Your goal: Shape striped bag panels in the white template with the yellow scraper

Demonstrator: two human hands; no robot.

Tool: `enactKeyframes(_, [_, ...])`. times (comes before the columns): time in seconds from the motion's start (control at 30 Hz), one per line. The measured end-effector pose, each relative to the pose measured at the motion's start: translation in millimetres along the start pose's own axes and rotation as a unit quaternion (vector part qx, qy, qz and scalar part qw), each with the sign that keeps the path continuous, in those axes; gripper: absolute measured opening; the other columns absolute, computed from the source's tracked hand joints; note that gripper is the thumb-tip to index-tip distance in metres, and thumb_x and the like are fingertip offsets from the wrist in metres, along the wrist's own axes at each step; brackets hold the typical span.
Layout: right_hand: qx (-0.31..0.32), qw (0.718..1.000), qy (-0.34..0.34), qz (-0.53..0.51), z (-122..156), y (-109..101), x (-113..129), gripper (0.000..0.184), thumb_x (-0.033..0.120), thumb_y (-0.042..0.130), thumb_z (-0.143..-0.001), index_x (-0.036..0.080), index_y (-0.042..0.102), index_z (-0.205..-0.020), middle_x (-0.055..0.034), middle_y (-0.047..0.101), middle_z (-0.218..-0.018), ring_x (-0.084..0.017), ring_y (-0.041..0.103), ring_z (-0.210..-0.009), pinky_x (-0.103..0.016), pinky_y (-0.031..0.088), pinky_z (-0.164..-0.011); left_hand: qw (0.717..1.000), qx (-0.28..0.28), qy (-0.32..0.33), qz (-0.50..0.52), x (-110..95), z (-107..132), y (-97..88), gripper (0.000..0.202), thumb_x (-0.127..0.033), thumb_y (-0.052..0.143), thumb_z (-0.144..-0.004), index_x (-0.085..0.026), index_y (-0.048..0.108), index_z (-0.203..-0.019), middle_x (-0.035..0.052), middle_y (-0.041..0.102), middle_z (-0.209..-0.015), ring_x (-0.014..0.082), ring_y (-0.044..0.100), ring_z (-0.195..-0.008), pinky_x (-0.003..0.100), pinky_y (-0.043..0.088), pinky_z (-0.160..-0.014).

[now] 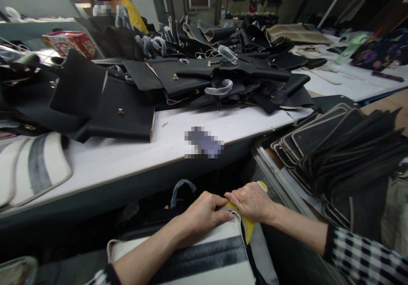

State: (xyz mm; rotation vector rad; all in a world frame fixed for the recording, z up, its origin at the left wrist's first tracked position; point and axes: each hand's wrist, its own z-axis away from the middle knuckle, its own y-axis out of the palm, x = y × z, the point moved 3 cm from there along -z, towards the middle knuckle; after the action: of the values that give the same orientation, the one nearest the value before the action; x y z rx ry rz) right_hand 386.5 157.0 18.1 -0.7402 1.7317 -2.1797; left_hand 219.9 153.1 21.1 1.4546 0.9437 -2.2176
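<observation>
A white leather-like piece (223, 263) with a broad dark stripe lies in front of me, its corner edge raised. My left hand (205, 212) rests over its top edge, fingers closed on the corner. Close beside it, my right hand (253, 202) is wrapped round a yellow object (263, 186), whose pale-tipped end sticks out above the fist. More yellow shows beneath the hand along the piece's right edge; I cannot tell whether it belongs to the same object. Below right hangs grey material (264, 255). Both thumbs nearly meet at the corner.
Black bag parts (121, 102) with metal clasps are heaped across the white table (172, 136). Striped white flaps (47, 166) lie at left. Stacked dark panels (318, 149) fill a box at right. A wrapped handle (181, 187) rises beyond my hands. A person (135, 15) sits behind.
</observation>
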Motion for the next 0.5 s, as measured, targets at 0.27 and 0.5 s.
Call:
enactKeyframes(0.27, [0.007, 0.999, 0.035, 0.023, 4, 5, 5, 0.059, 0.042, 0.027, -0.103, 0.018, 0.072, -0.074, -0.0103, 0.073, -0.072, -0.020, 0.066, -0.062, -0.030, 0.025, -0.056, 0.994, 0.022, 0.026, -0.105, -6, 0, 1.0, 0.027, -0.035, 0.056, -0.093, -0.015, 0.068, -0.080, -0.0005, 0.062, -0.067, 0.0109, 0.051, -0.058, 0.023, 0.031, -0.054])
enactKeyframes(0.5, [0.002, 0.996, 0.061, 0.063, 13, 6, 15, 0.060, 0.040, 0.024, -0.104, 0.021, 0.071, -0.072, -0.0068, 0.073, -0.072, -0.022, 0.068, -0.063, -0.030, 0.023, -0.053, 0.962, 0.006, 0.073, -0.265, -10, 5, 5.8, 0.031, -0.039, 0.051, -0.097, -0.015, 0.067, -0.086, 0.0050, 0.070, -0.078, 0.0157, 0.064, -0.069, 0.023, 0.040, -0.061])
